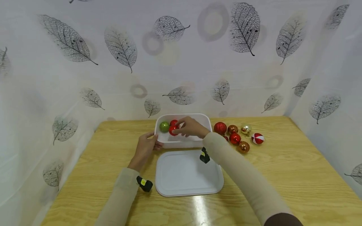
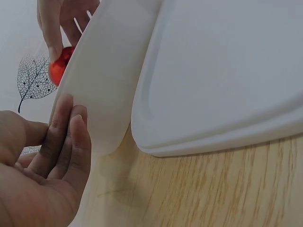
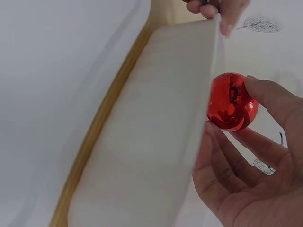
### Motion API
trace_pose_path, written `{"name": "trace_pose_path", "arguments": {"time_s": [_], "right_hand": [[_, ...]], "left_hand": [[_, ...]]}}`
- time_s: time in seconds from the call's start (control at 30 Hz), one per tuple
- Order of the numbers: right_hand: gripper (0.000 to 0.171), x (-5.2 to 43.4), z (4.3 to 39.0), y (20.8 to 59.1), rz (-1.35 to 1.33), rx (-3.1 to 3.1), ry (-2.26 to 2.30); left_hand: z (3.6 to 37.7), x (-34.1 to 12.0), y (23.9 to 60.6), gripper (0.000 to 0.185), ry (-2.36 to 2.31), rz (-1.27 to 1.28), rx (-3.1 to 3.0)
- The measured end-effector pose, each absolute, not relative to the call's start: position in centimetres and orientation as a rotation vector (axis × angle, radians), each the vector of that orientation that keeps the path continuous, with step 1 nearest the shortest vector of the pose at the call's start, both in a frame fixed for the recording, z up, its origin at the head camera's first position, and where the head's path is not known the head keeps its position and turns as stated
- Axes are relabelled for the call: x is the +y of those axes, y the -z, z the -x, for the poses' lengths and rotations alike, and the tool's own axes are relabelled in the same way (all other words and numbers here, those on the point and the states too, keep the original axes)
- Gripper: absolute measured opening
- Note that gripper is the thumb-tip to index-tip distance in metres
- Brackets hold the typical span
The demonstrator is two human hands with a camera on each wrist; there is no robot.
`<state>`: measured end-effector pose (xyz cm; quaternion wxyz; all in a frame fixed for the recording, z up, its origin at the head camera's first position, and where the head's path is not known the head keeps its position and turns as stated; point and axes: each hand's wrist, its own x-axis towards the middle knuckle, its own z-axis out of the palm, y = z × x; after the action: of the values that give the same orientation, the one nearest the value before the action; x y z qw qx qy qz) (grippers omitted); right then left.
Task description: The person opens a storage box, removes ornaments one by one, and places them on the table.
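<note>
My left hand (image 1: 145,146) grips the near left corner of a white plastic box (image 1: 181,144), thumb at the rim and fingers against the outer wall. Over the box's inside, my right hand (image 1: 192,126) pinches a shiny red Christmas ball (image 3: 232,101) between thumb and fingers. A glittery green ball (image 1: 164,126) lies in the box at the left, and another red ball (image 1: 173,122) shows behind the held one. Part of the box's floor is hidden by my right hand. The pinched ball also appears past the rim in the left wrist view.
A white lid (image 1: 189,174) lies flat in front of the box. Right of the box sit several baubles, among them a dark red ball (image 1: 220,128), a copper ball (image 1: 243,147), a gold ball (image 1: 246,129) and a red-and-white ball (image 1: 257,138). A leaf-patterned curtain (image 1: 181,62) hangs behind the table.
</note>
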<state>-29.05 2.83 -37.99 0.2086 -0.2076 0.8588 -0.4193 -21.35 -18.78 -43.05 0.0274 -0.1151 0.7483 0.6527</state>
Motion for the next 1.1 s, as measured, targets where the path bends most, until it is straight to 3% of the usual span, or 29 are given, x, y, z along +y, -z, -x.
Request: {"name": "trace_pose_path", "arguments": {"time_s": [0.63,1.1], "right_hand": [[0.047,10.3,28.4,34.3,0.623,2.503,1.214],[0.050,16.8,27.0,33.7,0.491,2.613,1.175]], "left_hand": [[21.5,-18.7,43.3,0.044,-2.002,0.392,2.329],[21.3,-18.8,43.3,0.044,-2.025,0.350,2.315]]}}
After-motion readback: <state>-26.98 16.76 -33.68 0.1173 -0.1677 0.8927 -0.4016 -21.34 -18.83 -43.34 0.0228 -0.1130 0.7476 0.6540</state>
